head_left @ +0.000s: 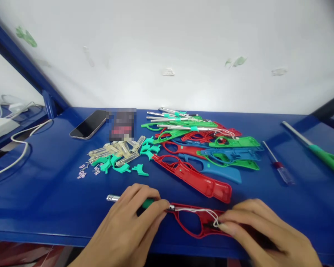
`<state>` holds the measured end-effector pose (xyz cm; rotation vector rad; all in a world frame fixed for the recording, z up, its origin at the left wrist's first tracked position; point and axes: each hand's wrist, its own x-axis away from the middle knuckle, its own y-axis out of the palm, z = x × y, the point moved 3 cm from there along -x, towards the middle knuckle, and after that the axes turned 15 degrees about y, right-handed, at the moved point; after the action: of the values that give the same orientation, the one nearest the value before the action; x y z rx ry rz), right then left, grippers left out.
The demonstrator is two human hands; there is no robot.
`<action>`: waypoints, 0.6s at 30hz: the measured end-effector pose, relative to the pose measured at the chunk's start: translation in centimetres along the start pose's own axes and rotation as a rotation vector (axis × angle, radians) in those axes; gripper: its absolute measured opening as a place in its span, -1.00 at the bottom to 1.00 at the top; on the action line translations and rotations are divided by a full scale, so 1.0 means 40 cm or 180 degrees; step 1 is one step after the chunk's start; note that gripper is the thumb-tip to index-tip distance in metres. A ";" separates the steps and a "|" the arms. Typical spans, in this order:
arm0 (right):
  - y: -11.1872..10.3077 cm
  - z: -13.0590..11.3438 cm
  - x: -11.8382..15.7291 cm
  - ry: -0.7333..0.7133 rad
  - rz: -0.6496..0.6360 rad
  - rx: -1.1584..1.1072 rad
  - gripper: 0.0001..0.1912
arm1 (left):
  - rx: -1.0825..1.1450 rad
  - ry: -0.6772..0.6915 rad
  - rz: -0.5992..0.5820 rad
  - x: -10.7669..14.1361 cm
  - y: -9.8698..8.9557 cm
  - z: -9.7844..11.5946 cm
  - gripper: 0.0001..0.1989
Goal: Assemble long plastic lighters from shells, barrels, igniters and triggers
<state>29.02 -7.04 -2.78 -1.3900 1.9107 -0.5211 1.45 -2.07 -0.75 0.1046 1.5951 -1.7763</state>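
- Head view: I have both hands over the near part of the blue table, with an open red shell between them.
- Left hand: fingers curled in and closed on a metal tube, whose silver tip sticks out on the left; the thumb and fingertips press at its dark inner end.
- Right hand: thumb and fingers nearly together, closed on the wide end of the red shell, thumb tip at the loop of white wires. I can't tell whether it pinches the wires.
- Just beyond the hands I see a loose red half, with a blue half and a pile of mixed shells and tubes behind it.
- Left of that pile lie teal pieces, clear parts and tiny pale bits, with a phone farther back.
- Over on the right I have a screwdriver and a green-handled tool.
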 end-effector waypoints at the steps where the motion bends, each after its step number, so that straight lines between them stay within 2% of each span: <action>1: 0.001 -0.002 0.001 -0.0015 -0.0014 0.0004 -0.84 | -0.0072 -0.0022 0.0094 -0.001 -0.015 -0.005 -0.70; 4: 0.003 -0.010 0.002 -0.0051 0.0009 -0.0022 -0.85 | -0.0506 -0.0196 0.0287 -0.007 -0.072 -0.054 -0.62; 5: 0.004 -0.013 0.002 -0.0061 0.0034 -0.0039 -0.84 | -0.0753 -0.0223 0.0274 -0.010 -0.090 -0.077 -0.67; 8: 0.005 -0.016 0.002 -0.0069 0.0075 -0.0045 -0.81 | -0.1005 -0.0284 -0.0026 -0.018 -0.115 -0.149 -0.73; 12: 0.006 -0.015 0.001 -0.0092 0.0035 0.0030 -0.84 | -0.0977 -0.0176 -0.0254 -0.027 -0.100 -0.192 -0.75; 18: 0.004 -0.031 -0.008 -0.0097 0.0122 -0.0060 -0.77 | -0.0982 0.0108 -0.0341 -0.045 -0.078 -0.185 -0.77</action>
<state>28.05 -6.79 -1.95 -1.3631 1.9184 -0.4621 -1.94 5.22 1.10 -0.0988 1.9100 -1.5911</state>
